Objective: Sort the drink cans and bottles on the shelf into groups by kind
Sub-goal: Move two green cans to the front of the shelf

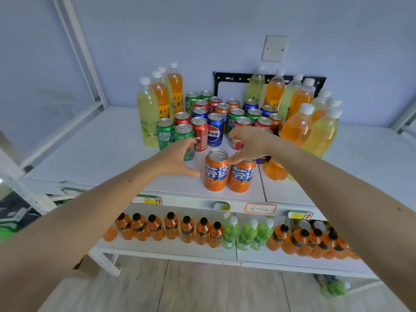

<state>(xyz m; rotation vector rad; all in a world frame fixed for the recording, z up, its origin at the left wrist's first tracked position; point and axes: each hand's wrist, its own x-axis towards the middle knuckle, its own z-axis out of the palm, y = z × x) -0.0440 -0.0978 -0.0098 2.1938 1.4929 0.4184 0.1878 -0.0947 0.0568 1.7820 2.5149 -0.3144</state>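
Two orange Fanta cans stand side by side, touching, at the front edge of the white shelf [94,140], directly beneath and between my outstretched hands: the left can [216,170] in full view, the right can [242,175] with its top partly under my right hand [249,144]. That pairing reads, in my judgement, as the start of an orange group set apart from the unsorted stock. My right hand hovers over the right can, fingers spread and curled downward, gripping nothing that I can see; whether the thumb touches the can's rim I cannot tell. My left hand [177,157] is open too, palm turned inward, thumb near the left can's side but not on it, fingers reaching toward a green Sprite can [185,140] just beyond them. Beyond both hands sits the mixed cluster of red, blue, green and orange cans, among them a blue Pepsi can [215,132] and a red Coca-Cola can [200,136]. Tall bottles of yellow and orange drink flank the cluster, one group beyond my left hand [161,97], another beyond my right [299,122]. Most of the sorting, I judge, remains to be done.
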